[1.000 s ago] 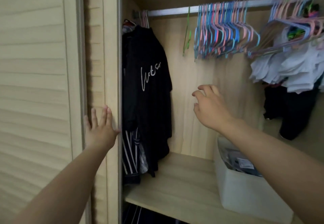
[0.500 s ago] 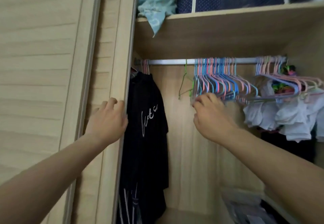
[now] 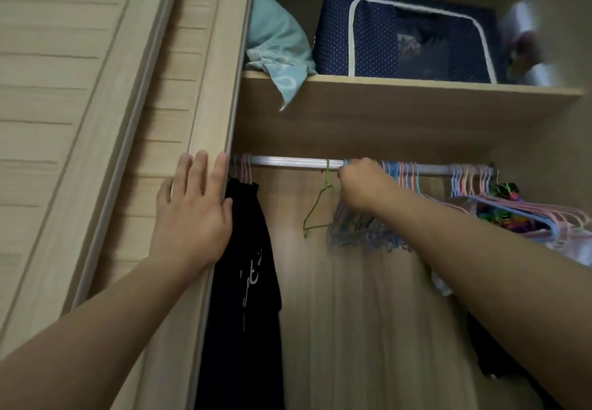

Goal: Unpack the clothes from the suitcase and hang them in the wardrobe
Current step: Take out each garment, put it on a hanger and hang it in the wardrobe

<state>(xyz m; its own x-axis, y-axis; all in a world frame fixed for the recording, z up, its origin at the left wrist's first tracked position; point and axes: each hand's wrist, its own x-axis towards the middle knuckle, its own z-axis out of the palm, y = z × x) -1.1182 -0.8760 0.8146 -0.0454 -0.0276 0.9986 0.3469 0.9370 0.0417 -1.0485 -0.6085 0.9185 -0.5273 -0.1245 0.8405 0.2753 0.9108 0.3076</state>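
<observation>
Right hand [image 3: 365, 185] has risen from hanger shoulders to rail [image 3: 294, 162], fingers curled among hooks of empty hangers [image 3: 368, 227]; exact grip cannot be told. Left hand [image 3: 192, 211] stays flat, fingers straight, on door edge [image 3: 221, 105]. Black shirt [image 3: 246, 265] hangs just right of left hand. Hanger being fetched, likely; suitcase out of view.

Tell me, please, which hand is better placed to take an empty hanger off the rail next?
Right. The right hand is already at the rail among the empty hangers; the left hand rests flat on the door edge.

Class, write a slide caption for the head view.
Left hand rests on wardrobe door; right hand reaches hangers.
</observation>
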